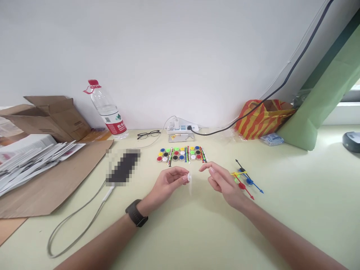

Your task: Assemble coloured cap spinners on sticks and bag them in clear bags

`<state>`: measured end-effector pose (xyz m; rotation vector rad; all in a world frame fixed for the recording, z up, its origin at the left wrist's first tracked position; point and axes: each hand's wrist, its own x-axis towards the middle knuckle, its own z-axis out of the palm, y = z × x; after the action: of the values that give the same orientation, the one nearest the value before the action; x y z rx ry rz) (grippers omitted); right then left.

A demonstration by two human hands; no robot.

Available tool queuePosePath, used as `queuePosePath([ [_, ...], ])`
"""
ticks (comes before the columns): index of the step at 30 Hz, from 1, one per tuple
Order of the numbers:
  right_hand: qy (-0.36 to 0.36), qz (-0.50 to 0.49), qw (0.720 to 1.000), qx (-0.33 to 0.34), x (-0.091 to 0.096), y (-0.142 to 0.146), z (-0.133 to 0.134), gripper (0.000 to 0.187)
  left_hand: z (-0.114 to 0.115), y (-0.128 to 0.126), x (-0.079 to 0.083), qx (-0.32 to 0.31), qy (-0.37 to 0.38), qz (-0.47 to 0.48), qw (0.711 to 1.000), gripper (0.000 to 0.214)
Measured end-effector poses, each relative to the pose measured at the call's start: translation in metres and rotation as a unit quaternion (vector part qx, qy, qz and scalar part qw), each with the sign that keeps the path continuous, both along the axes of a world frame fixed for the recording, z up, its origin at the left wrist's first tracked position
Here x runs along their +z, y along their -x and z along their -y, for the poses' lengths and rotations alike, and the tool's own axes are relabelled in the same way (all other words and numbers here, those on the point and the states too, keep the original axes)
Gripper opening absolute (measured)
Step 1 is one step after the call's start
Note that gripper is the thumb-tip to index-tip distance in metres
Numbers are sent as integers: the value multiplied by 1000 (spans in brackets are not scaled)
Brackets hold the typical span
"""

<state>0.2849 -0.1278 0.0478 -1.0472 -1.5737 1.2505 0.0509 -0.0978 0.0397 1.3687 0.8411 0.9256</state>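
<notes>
My left hand (170, 183) hovers over the pale green table (197, 232), pinching a small white round piece (189, 177) between thumb and fingertips. A black watch (136, 213) sits on that wrist. My right hand (221, 180) is just to the right, fingers loosely curled with the forefinger and thumb pointing toward the white piece, holding nothing I can see. Beyond both hands lies a group of several coloured round pieces and thin sticks (182, 154). Right of my right hand lie a few assembled sticks with coloured pieces (246, 179).
A water bottle (107, 110), glasses (148, 134) and a power strip (181, 129) line the wall. Cardboard (53, 176), an open box (47, 116) and stacked papers (30, 153) fill the left. A blurred-out device (123, 167) with cable, a striped bag (260, 118) and a green roll (323, 97) lie around.
</notes>
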Motion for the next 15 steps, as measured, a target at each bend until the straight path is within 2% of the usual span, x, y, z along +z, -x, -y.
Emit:
queuePosePath([
  [3, -9, 7, 1000, -11, -1, 0, -4, 38, 0, 0, -1, -6, 1, -1, 1000, 29],
  [8, -45, 54, 998, 3, -15, 10, -6, 29, 0, -1, -1, -25, 3, 2, 1000, 27],
  [15, -53, 70, 996, 21, -23, 15, -6, 31, 2, -3, -1, -57, 7, -11, 998, 22],
])
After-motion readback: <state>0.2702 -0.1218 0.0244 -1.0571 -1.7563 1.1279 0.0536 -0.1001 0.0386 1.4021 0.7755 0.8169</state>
